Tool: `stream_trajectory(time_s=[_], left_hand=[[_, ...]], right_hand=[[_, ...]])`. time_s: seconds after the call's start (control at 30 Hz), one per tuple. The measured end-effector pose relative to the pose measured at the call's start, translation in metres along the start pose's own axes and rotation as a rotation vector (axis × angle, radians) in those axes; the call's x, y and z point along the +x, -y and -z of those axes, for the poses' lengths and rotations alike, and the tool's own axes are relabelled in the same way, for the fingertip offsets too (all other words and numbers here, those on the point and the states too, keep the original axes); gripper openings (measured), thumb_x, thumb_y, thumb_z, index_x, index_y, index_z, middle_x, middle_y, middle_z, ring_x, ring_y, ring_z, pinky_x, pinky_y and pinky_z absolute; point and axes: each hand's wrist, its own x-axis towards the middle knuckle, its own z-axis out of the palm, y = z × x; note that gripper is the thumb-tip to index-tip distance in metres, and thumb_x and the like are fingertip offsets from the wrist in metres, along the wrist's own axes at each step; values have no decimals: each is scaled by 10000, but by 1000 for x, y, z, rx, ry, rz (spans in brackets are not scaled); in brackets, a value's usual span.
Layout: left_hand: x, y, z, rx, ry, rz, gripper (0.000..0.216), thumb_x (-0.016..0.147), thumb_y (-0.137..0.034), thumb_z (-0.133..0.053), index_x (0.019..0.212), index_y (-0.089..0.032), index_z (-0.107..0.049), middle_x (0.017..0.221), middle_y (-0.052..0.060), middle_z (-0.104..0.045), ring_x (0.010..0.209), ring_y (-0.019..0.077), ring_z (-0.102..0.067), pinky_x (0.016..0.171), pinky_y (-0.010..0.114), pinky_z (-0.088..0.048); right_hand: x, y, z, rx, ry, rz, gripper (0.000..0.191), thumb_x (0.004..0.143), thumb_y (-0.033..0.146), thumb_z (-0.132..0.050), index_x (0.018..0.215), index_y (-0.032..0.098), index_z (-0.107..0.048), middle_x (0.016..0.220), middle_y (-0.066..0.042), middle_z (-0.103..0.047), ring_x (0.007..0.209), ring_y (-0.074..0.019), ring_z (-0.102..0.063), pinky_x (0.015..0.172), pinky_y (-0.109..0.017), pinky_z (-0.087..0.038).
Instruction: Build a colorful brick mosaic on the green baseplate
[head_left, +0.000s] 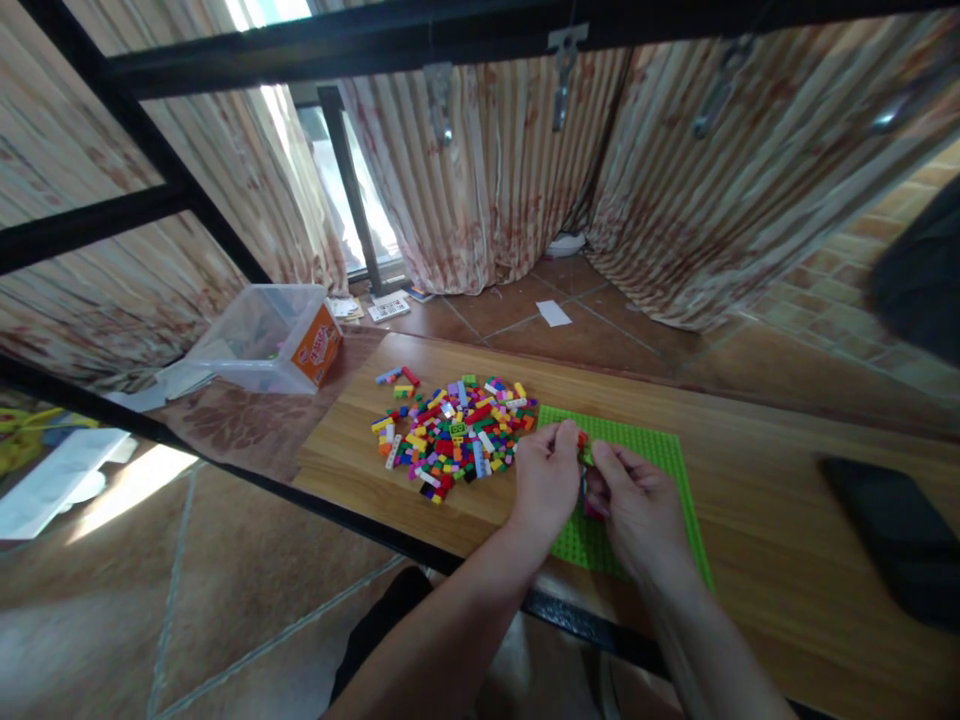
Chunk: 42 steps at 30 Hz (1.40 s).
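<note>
Over the green studded baseplate (637,430), my two hands meet with their fingertips close together. My left hand (549,470) is closed in a pinch on a small orange-red toy brick (582,439). My right hand (637,495) pinches a small lime-green brick (587,455) that touches or nearly touches the orange-red one; whether they are joined I cannot tell. A bit of pink brick (592,512) shows below the right fingers, mostly hidden by them. Left of the baseplate, a loose pile of many-coloured toy bricks (457,430) is spread on the wooden table (345,440).
A black phone (892,535) lies on the table at the right. Beyond the table's left end stands a clear plastic bin (255,375) with an orange label. A black metal frame (337,55) crosses above, with curtains (495,180) behind it. A white paper (553,313) lies on the tiled floor.
</note>
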Motion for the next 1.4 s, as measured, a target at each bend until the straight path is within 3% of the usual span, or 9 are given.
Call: stream_trajectory(time_s=[0.13, 0.23, 0.37, 0.5, 0.7, 0.83, 0.97, 1.13, 1.4], left_hand=[[3, -4, 1, -330, 11, 233, 335, 859, -460, -596, 702, -165, -571, 548, -48, -431, 440, 65, -326, 434, 218, -228], [6, -12, 6, -568, 64, 382, 336, 852, -454, -610, 779, -126, -616, 578, -39, -467, 413, 38, -312, 394, 187, -169], [11, -23, 18, -688, 28, 476, 279, 902, -347, -540, 805, -101, -628, 629, -12, -525, 426, 29, -387, 399, 159, -237], [19, -31, 33, -667, -91, 407, 224, 895, -276, -521, 826, -103, -646, 660, 4, -570, 475, 44, -472, 449, 163, -323], [33, -40, 67, -604, -235, 221, 136, 808, -272, -604, 800, -142, -643, 747, 12, -630, 621, 82, -562, 610, 203, -433], [42, -40, 91, -560, -369, 148, 210, 808, -365, -625, 784, -157, -642, 767, 0, -628, 696, 94, -590, 741, 235, -472], [50, -34, 106, -457, -467, 106, 252, 840, -375, -585, 755, -149, -655, 813, 23, -651, 746, 109, -600, 771, 247, -465], [54, -24, 108, -290, -426, 50, 279, 888, -349, -530, 763, -153, -683, 849, 44, -688, 842, 156, -614, 815, 279, -455], [55, -17, 110, 7, -355, -28, 356, 916, -397, -504, 720, -155, -677, 754, 41, -679, 811, 190, -610, 807, 302, -440]], right_hand=[[-1, 2, -6, 127, 15, -54, 357, 689, 465, -816, 628, 184, -605, 500, 54, -484, 428, -56, -384, 356, -182, -276], [1, 3, -7, 278, 42, -173, 301, 719, 438, -797, 675, 185, -640, 612, 13, -586, 522, -81, -506, 419, -180, -416], [5, 1, -6, 402, 11, -245, 215, 763, 380, -761, 784, 186, -672, 771, -3, -668, 640, -85, -605, 580, -176, -548], [8, -5, -14, 426, -1, -234, 206, 768, 367, -747, 724, 211, -619, 815, -13, -697, 771, -115, -678, 694, -200, -591], [10, -16, -44, 463, -26, -208, 155, 754, 318, -746, 739, 218, -628, 890, -28, -717, 908, -139, -695, 820, -248, -594], [14, -22, -62, 504, -85, -172, 105, 790, 312, -709, 776, 222, -657, 911, -19, -711, 946, -133, -684, 844, -247, -581], [20, -28, -73, 484, -126, -89, 157, 772, 361, -748, 795, 235, -658, 907, 11, -704, 948, -117, -672, 873, -248, -560], [27, -31, -87, 407, -104, 59, 181, 779, 380, -740, 754, 216, -669, 868, 23, -688, 924, -106, -651, 891, -238, -518], [28, -35, -94, 260, -60, 167, 177, 778, 376, -725, 751, 209, -674, 807, 26, -681, 803, -112, -620, 762, -247, -484]])
